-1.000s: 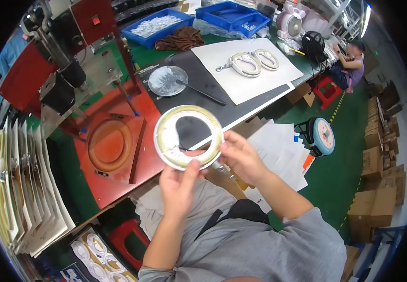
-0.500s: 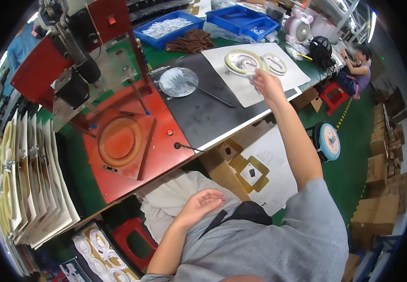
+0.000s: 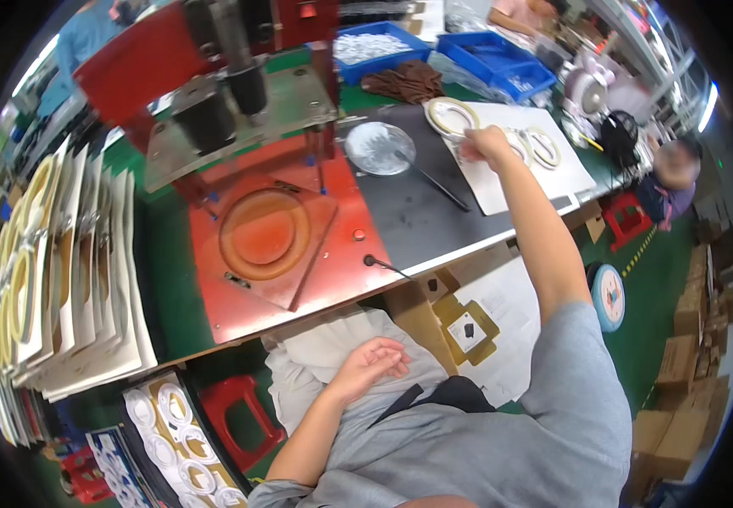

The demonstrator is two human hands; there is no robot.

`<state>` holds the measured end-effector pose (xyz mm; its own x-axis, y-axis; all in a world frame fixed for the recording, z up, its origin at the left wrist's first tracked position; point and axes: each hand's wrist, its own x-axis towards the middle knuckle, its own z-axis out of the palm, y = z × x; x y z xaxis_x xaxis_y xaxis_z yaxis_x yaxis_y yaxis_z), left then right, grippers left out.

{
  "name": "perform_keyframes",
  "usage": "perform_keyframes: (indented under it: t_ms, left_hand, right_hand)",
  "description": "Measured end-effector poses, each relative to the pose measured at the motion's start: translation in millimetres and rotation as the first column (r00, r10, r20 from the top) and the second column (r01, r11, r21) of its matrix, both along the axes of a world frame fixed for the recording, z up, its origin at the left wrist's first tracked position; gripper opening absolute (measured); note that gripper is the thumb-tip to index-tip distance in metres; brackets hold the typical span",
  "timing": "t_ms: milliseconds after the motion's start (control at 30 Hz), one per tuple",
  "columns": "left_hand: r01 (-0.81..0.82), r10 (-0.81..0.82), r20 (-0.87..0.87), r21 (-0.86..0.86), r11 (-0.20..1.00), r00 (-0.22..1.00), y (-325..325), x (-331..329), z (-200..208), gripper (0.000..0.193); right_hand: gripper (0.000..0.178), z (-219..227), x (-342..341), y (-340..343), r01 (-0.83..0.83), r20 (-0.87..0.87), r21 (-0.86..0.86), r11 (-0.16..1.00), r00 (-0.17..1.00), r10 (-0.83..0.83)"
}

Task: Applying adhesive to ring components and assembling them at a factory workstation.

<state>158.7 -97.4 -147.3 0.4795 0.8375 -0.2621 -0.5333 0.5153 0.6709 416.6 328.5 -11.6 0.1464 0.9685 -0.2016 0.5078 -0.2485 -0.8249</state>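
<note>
My right hand [image 3: 489,146] reaches out over the white sheet [image 3: 489,190], its fingers closed at the lower edge of a cream-coloured ring [image 3: 451,116]. That ring overlaps the sheet's left edge; the fingertips are partly hidden and blurred. Two more cream rings, one of them a flat ring [image 3: 545,148], lie on the sheet just right of the hand. My left hand [image 3: 372,368] hovers at my lap, fingers loosely bent and holding nothing visible. Left of the sheet, a round dish of white material [image 3: 381,148] sits on the black mat, with a dark-handled tool [image 3: 441,188] leaning on its rim.
A red press [image 3: 332,279] with a round orange-brown ring die [image 3: 265,234] stands in front of me. Sheets carrying rings [image 3: 87,296] hang at left. Blue trays [image 3: 497,63] and a brown cloth [image 3: 403,82] are at the back. Other people sit at the far right and far side.
My right hand has moved left relative to the sheet, with a cream ring shifted toward the sheet's left edge. The view has turned, and my left hand's fingers are slightly more bent.
</note>
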Motion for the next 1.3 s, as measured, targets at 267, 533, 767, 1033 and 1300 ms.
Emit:
perform_keyframes:
  t_ms: [267,533,767,1033,1300]
  left_hand:
    - [-0.091,0.087,0.048,0.095,0.991,0.995,-16.6,3.3,-8.1,0.022]
    - [-0.597,0.535,-0.669,0.167,0.785,0.516,-107.1,-174.5,18.8,0.015]
    - [-0.62,-0.103,-0.693,0.557,0.552,-0.714,-240.3,-279.6,-22.2,0.045]
    - [-0.825,-0.291,-0.863,0.219,0.522,-0.413,-318.0,-260.2,-86.6,0.054]
    - [-0.795,-0.261,-0.952,-0.03,0.605,-0.163,-300.3,-319.6,-98.0,0.083]
  right_hand:
    - [0.026,42.9,-22.2,-143.1,-0.41,0.145,0.366,0.835,0.912,0.384]
    - [0.028,45.2,-136.0,-297.2,-0.977,-0.541,-0.137,-0.165,-0.066,0.838]
    - [0.043,-39.2,-201.5,-364.4,-0.935,-0.675,-0.341,-0.095,0.173,0.717]
    - [0.02,-84.1,-243.4,-379.7,-0.925,-0.67,-0.376,-0.047,0.236,0.704]
    - [0.026,-126.7,-245.3,-358.4,-0.924,-0.707,-0.38,-0.048,0.257,0.659]
